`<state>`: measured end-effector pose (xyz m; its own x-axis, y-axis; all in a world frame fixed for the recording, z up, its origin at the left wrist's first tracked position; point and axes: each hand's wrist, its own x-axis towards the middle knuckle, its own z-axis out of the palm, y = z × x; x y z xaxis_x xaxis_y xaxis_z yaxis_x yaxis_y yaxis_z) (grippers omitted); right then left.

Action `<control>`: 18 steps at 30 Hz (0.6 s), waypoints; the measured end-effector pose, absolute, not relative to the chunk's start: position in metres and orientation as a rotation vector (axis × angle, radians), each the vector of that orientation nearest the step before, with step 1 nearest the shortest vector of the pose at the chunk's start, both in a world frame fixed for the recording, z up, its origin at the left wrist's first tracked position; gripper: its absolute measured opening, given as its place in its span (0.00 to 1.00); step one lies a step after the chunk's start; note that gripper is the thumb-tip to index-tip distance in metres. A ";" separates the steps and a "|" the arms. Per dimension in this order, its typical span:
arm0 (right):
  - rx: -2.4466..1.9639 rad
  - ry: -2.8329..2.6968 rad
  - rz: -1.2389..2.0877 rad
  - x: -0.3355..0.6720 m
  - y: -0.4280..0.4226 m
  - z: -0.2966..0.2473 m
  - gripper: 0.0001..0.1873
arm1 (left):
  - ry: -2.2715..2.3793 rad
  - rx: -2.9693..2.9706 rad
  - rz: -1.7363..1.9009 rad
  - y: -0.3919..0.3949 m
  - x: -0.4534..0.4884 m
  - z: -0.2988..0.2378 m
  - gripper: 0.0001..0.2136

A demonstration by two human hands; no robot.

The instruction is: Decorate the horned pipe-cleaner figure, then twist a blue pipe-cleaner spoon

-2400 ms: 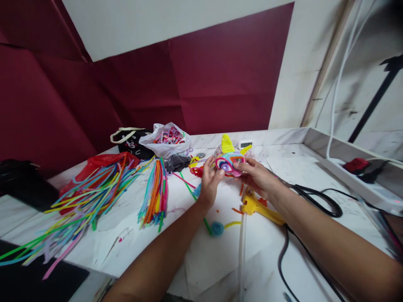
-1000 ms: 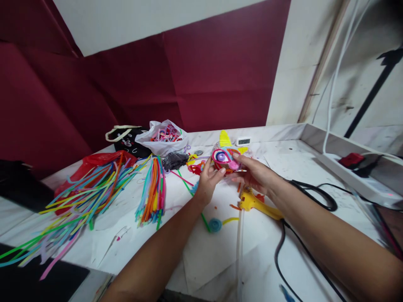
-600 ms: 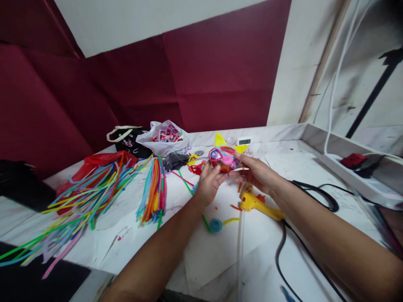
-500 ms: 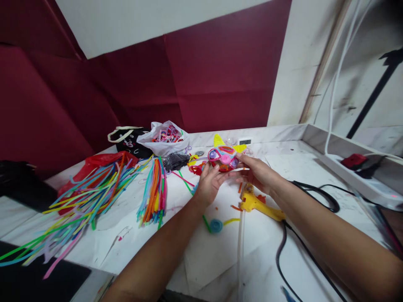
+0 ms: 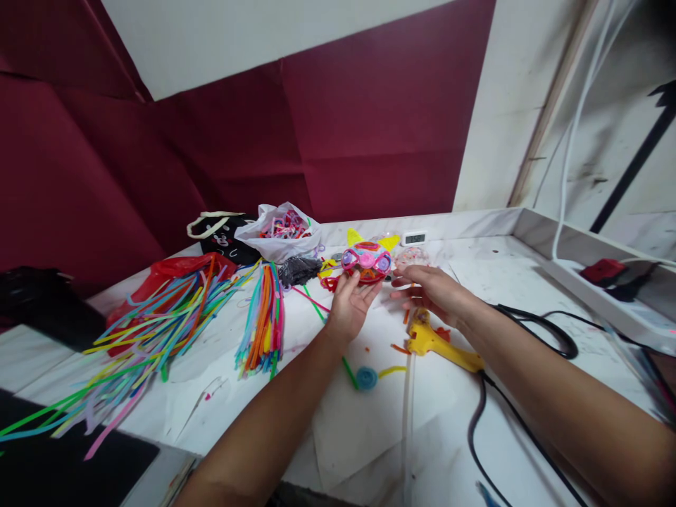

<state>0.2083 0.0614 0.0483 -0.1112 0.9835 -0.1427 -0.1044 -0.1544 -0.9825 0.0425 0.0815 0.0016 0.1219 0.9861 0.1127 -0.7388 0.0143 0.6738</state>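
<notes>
My left hand [image 5: 349, 304] holds a small round craft [image 5: 367, 260] made of coiled pink, blue and red pipe cleaners with two yellow ears. Its fingertips grip the craft's lower edge, just above the white table [image 5: 507, 271]. My right hand [image 5: 430, 291] lies a little to the right of the craft, palm down and fingers stretched out. It holds nothing and its fingertips stand just apart from the craft. A yellow glue gun [image 5: 439, 344] lies on the table under my right wrist.
Loose pipe cleaners [image 5: 158, 324] and a tidy bundle [image 5: 263, 317] lie at the left. Behind stand a red bag [image 5: 169, 270], a black tote [image 5: 220, 236], a white plastic bag [image 5: 284, 236] and a small clock [image 5: 415, 238]. A blue coil [image 5: 365, 378], black cable [image 5: 478, 422] and power strip [image 5: 607, 299] are nearby.
The craft has been turned and tilted to face me, ears now at the back. My right hand has let go of it and drawn slightly away. My left hand still holds it.
</notes>
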 end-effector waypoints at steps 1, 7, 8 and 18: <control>-1.196 -1.149 1.435 0.208 0.061 0.048 0.10 | 0.453 0.684 1.419 0.082 0.042 0.001 0.09; -1.264 -1.316 1.315 0.205 0.060 0.044 0.03 | 0.447 0.681 1.438 0.083 0.041 0.002 0.09; -1.270 -1.342 1.281 0.206 0.060 0.045 0.04 | 0.452 0.682 1.435 0.083 0.041 0.002 0.09; -1.109 -2.075 0.966 0.206 0.028 0.057 0.04 | 0.443 0.688 1.440 0.088 0.041 -0.002 0.13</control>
<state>0.2061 0.0279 0.0566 -0.4788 0.8638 0.1569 0.4361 0.3891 -0.8114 0.0411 0.0881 -0.0021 0.1019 0.9868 0.1260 -0.7457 -0.0081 0.6663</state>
